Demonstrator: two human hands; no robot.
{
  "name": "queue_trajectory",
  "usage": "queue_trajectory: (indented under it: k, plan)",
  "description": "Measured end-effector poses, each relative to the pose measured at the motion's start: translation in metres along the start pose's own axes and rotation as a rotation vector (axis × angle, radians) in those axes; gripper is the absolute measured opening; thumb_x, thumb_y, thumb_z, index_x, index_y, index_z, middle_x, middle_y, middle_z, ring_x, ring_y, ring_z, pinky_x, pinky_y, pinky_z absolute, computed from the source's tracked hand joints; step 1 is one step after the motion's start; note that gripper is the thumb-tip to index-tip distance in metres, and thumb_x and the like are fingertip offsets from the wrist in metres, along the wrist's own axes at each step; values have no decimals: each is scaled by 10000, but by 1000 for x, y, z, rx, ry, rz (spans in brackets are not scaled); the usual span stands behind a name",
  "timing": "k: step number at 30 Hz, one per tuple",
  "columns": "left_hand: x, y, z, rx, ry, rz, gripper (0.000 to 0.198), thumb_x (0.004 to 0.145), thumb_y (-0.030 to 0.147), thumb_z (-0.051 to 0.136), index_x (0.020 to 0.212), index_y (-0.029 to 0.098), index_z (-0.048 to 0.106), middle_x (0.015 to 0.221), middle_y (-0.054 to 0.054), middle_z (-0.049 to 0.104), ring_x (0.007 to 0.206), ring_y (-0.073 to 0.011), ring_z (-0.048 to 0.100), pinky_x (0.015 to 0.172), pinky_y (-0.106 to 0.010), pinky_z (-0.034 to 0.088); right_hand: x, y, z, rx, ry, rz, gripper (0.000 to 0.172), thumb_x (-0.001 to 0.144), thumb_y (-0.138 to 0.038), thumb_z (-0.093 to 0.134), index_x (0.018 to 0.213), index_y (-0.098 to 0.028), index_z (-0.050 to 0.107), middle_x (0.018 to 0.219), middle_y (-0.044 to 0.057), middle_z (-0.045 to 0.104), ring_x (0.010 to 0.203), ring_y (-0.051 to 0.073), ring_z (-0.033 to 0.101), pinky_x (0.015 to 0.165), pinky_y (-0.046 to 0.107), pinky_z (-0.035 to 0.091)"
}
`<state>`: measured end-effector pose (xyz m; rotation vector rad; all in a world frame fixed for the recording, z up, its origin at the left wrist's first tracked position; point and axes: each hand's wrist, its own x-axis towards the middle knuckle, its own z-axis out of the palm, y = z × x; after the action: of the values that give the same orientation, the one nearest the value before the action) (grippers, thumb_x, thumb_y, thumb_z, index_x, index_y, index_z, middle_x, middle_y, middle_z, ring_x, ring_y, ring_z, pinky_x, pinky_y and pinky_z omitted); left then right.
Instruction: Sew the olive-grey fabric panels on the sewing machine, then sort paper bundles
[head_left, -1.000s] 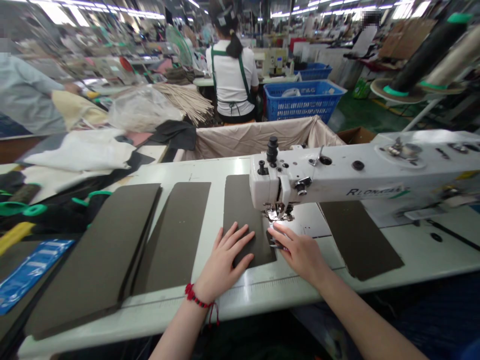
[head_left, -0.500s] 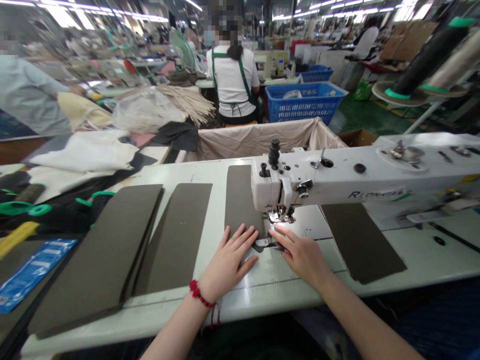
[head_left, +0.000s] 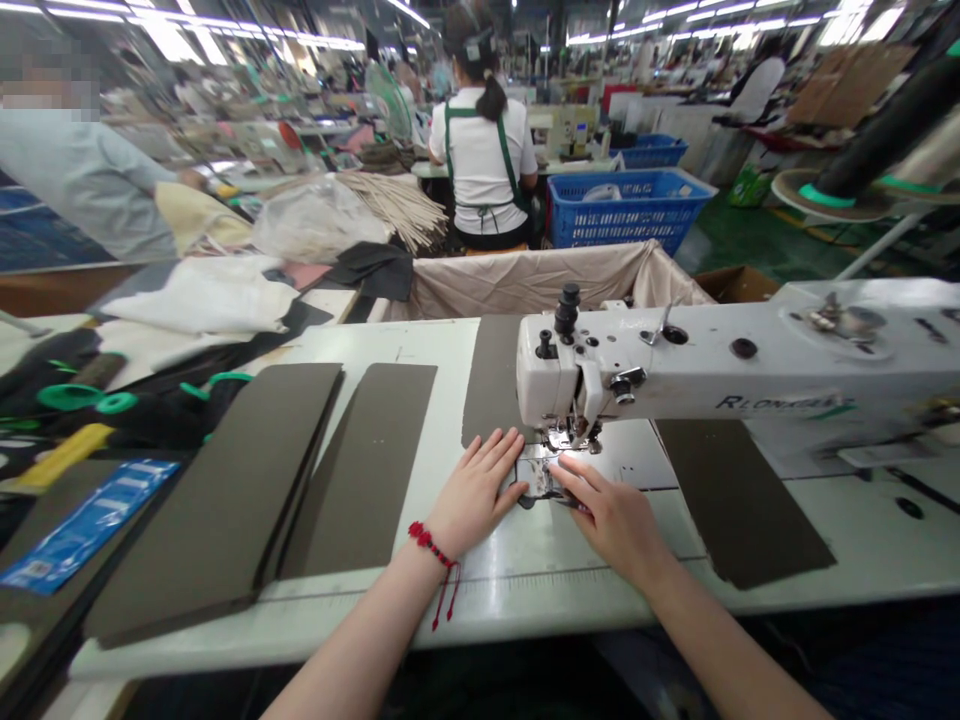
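Four lots of flat dark grey panels lie on the white table [head_left: 525, 600], and all are placed here by the sewing machine [head_left: 720, 375]. A thick stack [head_left: 225, 500] and a thinner one [head_left: 367, 460] lie well to its left. A single panel [head_left: 739, 500] lies in front of its arm. The worked panel [head_left: 491, 380] runs under its head.

That worked panel has travelled away from the person within the last second. Its near end, which lay under the palm, now sits about level with the presser foot [head_left: 566, 440], and its far end reaches the table's back edge. So the seam on this piece looks almost run out.

The left hand [head_left: 476, 495] has followed it in. It lies flat with fingers spread, its tips on the panel's near edge just left of the foot. The right hand [head_left: 611, 515] rests just in front of the foot with fingers stretched out close together. Whether they pinch anything I cannot tell.

Dark lettering [head_left: 757, 403] on the machine's arm begins "RLONG"; the rest is unclear. Print on the blue packet [head_left: 90, 525], far left of the machine, is too small to read.
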<state>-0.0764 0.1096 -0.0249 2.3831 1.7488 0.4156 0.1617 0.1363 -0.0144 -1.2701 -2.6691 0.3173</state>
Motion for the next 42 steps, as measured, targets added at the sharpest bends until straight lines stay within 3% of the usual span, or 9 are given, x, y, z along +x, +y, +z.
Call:
queue_trajectory:
  k: [28, 34, 42]
  plan:
    - [-1, 4, 2, 7, 74, -6, 608, 966, 454, 405, 1514, 260, 229, 1564, -41, 312, 1462, -232, 209, 1201, -488, 188, 0, 0, -1, 43, 26, 5, 576, 873, -150, 510, 1414, -334, 435, 1472, -1, 460, 1108, 202, 617, 915, 346, 513]
    - [-2, 6, 4, 34, 123, -29, 695, 952, 483, 411, 1535, 211, 148, 1593, -87, 219, 1474, -253, 149, 1197, -493, 188, -2, -1, -2, 62, 57, 4, 561, 874, -152, 501, 1407, -318, 441, 1466, -1, 468, 1141, 196, 598, 925, 342, 504]
    - [0, 1, 11, 60, 142, -20, 734, 940, 501, 414, 1524, 134, 164, 1578, -140, 251, 1469, -281, 173, 1186, -493, 200, -5, -4, -5, 60, 75, 9, 537, 879, -172, 495, 1398, -303, 446, 1460, -3, 475, 1191, 190, 565, 948, 333, 487]
